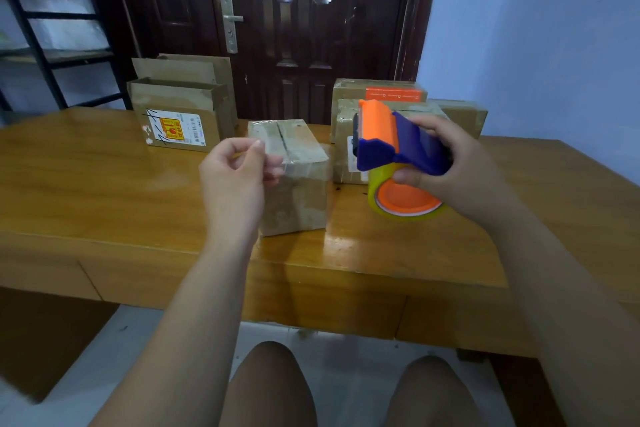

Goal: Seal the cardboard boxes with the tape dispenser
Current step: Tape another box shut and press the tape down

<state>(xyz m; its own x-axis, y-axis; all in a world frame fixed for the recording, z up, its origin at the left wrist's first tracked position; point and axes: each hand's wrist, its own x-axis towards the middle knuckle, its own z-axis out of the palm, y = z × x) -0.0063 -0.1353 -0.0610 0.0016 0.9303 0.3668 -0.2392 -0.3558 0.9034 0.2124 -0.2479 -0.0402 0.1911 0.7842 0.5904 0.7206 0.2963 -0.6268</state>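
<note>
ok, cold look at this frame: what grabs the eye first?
The orange-and-blue tape dispenser, gripped by the right hand above the right half of the wooden table. Left of it, the left hand pinches what looks like a clear tape end over the small box at the table's centre. An open labelled box stands at the back left.

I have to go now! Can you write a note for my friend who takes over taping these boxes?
Left hand pinches what looks like a clear tape end beside the small box.
Right hand grips the tape dispenser, lifted above the table.
Small box: flaps shut, but I cannot tell if the top seam is taped.
Open box, back left: flaps up, still to seal.
Stacked boxes, back right, look closed.
</note>
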